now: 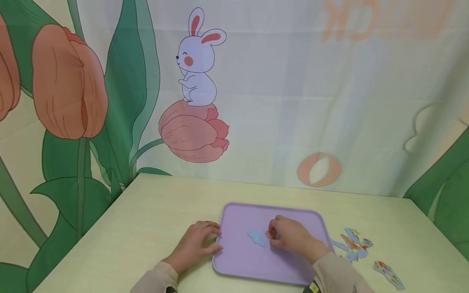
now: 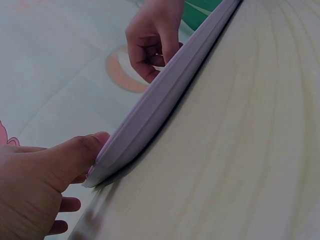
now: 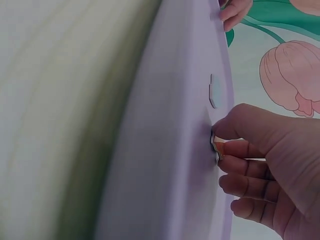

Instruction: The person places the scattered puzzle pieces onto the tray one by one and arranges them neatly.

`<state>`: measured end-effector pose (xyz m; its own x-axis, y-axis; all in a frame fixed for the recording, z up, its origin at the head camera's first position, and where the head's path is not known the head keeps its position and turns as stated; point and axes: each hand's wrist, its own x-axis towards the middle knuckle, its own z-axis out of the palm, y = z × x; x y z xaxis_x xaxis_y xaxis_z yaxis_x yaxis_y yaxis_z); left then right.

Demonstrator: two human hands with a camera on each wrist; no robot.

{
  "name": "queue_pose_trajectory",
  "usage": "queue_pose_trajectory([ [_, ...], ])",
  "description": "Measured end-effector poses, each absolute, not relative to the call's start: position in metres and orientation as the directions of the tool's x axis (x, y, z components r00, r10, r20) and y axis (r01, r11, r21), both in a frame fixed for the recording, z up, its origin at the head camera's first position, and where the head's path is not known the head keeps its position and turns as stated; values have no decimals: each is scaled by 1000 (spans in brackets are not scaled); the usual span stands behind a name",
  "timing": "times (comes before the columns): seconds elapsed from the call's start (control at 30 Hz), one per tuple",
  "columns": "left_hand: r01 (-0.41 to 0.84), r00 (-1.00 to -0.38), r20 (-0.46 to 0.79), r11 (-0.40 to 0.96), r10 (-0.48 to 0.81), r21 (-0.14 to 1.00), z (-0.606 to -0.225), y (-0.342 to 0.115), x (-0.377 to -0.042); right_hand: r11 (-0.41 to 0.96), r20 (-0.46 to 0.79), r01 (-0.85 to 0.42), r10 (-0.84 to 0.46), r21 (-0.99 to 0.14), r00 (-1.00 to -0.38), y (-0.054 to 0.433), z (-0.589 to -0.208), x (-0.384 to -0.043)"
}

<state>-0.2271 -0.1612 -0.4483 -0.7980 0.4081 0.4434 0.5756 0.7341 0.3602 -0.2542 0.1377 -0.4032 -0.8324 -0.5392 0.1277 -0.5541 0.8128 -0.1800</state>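
On the lavender tray (image 1: 243,264) lies a light blue, irregular flat puzzle piece (image 1: 256,237). Just right of it, my right hand (image 1: 293,238) pinches an orange puzzle piece (image 1: 270,235) between thumb and fingers, low over the tray surface. In the right wrist view, the orange piece (image 3: 219,148) is partly covered by the fingertips, and the blue piece (image 3: 214,91) lies beyond it. My left hand (image 1: 198,242) touches the tray's left rim with thumb and fingertips, the fingers relaxed and spread. In the left wrist view its thumb meets the rim (image 2: 135,120).
Several colourful puzzle pieces (image 1: 353,244) lie in a loose, overlapping group right of the tray. A longer patterned piece (image 1: 389,274) lies nearer the front right. Behind the pale table (image 1: 176,199) hangs a curtain (image 1: 271,101) printed with tulips and a rabbit.
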Motion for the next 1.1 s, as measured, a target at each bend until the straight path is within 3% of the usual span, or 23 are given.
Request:
queue_pose_trajectory([
  [0.6,576,-796,447,739,409,349,-453,-161,-227,802,214,-595,-571,-60,-792,143,-405,-249],
  [0.87,581,-790,455,740,411,339,-450,-161,-228,808,203,-579,-552,-112,-809,151,-388,-242],
  [1.1,585,-788,456,734,414,345,-449,-161,-227,794,279,-600,-556,-102,-783,160,-379,-240],
])
